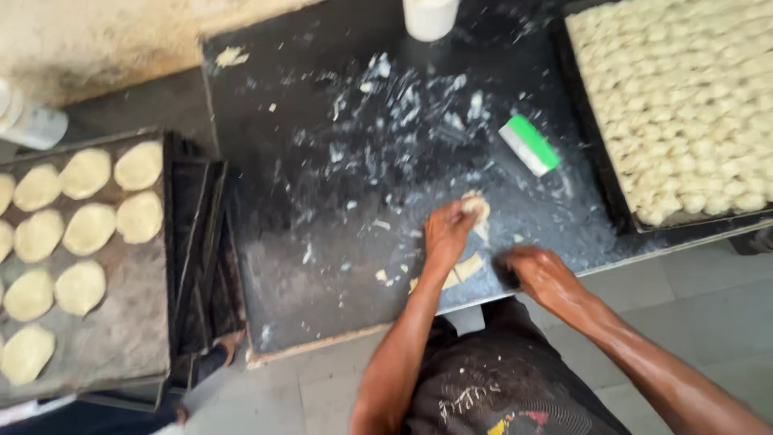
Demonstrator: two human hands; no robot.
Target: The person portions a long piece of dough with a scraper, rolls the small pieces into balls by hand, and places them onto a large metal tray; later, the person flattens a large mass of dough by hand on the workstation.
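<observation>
A person stands at a black bench point(306, 201) dusted with white flour marks. The left hand point(447, 232) reaches out over the bench with its fingers bent around a small pale dough piece point(477, 208), holding it at the fingertips just above the bench top. The right hand point(538, 272) sits near the front edge of the bench, close beside the left hand. It is blurred, so I cannot tell how far it is open or if it holds anything.

Flat dough strips point(460, 270) lie on the bench between the two hands, just below the dough piece. A green and white scraper point(529, 144) lies on the bench a little way up and to the right of the dough piece. A white cup point(430, 16) stands at the far edge of the bench. A big tray of small dough lumps point(684, 105) sits to the right of the scraper. Far to the left of the dough piece is a dark tray point(121, 338) with round flat dough discs point(88, 228) on it.
</observation>
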